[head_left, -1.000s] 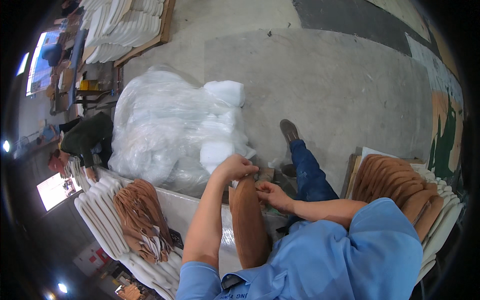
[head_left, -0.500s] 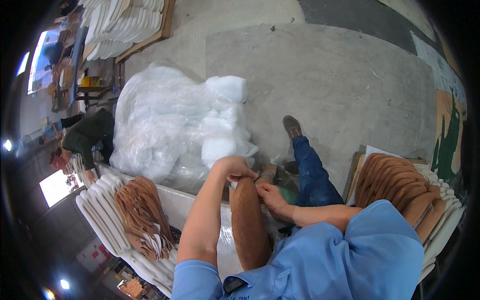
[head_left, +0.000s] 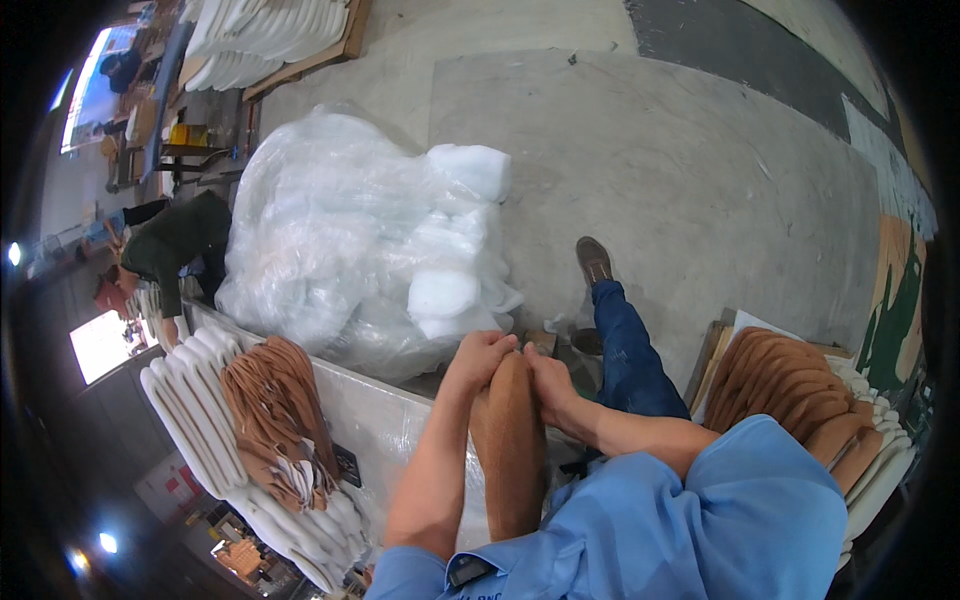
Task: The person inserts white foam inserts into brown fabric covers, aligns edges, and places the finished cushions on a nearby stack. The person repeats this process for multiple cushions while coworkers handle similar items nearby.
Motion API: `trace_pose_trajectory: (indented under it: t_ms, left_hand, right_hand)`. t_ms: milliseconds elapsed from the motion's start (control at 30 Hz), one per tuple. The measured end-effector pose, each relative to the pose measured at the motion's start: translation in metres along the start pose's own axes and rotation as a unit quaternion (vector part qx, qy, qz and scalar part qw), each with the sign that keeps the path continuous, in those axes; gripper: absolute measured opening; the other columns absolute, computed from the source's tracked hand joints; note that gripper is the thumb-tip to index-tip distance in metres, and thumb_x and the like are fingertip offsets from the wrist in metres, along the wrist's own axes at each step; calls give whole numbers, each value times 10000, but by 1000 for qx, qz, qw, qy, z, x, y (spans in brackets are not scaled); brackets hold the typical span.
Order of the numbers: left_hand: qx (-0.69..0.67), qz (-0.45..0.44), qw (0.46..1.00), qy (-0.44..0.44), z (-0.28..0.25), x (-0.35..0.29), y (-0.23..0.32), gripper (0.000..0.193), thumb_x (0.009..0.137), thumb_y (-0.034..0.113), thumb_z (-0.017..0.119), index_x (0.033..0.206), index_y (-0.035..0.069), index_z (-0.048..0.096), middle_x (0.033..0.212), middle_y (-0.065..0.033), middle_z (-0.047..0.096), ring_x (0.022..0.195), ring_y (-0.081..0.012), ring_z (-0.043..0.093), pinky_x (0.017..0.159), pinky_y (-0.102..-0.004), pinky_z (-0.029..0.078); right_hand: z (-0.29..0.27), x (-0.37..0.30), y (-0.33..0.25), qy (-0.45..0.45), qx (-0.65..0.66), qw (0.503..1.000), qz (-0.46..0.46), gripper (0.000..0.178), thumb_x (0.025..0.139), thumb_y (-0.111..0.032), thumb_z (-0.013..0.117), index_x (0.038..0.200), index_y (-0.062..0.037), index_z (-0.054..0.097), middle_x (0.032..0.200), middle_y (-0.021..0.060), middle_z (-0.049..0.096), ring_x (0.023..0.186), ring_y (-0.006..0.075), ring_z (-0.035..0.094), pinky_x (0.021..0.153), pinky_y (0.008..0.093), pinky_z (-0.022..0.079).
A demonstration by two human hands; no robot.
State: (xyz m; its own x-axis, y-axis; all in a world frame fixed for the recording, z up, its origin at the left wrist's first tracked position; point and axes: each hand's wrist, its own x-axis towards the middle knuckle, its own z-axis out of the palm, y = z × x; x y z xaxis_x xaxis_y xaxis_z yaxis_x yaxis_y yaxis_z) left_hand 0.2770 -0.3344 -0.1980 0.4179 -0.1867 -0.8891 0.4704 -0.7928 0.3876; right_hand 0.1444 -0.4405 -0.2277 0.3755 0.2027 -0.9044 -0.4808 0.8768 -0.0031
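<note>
A long brown fabric-covered cushion (head_left: 513, 450) stands on its narrow edge in front of my body, its near end close to my blue shirt. At the cushion's far end my left hand (head_left: 482, 358) is closed, its fingers curled at the left of the tip. My right hand (head_left: 550, 382) grips the same end from the right, thumb along the cover. The two hands are nearly together. Their fingertips and the underside of the cushion are hidden.
To the left, brown covers (head_left: 280, 410) lie on stacked white foam pads (head_left: 195, 410). A plastic-wrapped white bundle (head_left: 350, 230) rests ahead. Brown cushions (head_left: 790, 385) are stacked at right beside more white pads. A person in dark green (head_left: 185, 240) bends over at far left.
Both hands have closed in round the cushion's far end, my left hand now curled at the tip. The view has shifted slightly.
</note>
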Motion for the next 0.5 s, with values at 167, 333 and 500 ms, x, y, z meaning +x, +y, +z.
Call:
trace_pose_trajectory:
  t_ms: [167, 333, 500]
  left_hand:
    - [34, 62, 970, 232, 34, -21, -3, 358, 997, 296, 673, 913, -47, 730, 762, -150, 693, 743, -228, 637, 711, -394, 512]
    - [-69, 55, 941, 326, 50, -41, 6, 353, 1008, 262, 628, 827, -40, 645, 770, -246, 647, 713, -403, 623, 711, -467, 496]
    - [-193, 49, 912, 358, 52, -42, -14, 370, 1009, 237, 631, 769, -41, 586, 698, -243, 575, 623, -358, 521, 657, -456, 458]
  right_hand:
    - [22, -2, -30, 58, -106, 993, 18, 515, 1044, -499, 634, 1076, 6, 726, 1043, 110, 727, 905, 220, 669, 840, 400, 525]
    - [24, 10, -46, 79, -259, 963, 12, 521, 1024, -481, 678, 1064, 35, 741, 1024, 117, 750, 868, 201, 692, 789, 370, 540]
    - [46, 14, -55, 78, -361, 929, 24, 497, 1004, -454, 714, 994, 42, 734, 945, 106, 750, 767, 188, 682, 704, 364, 540]
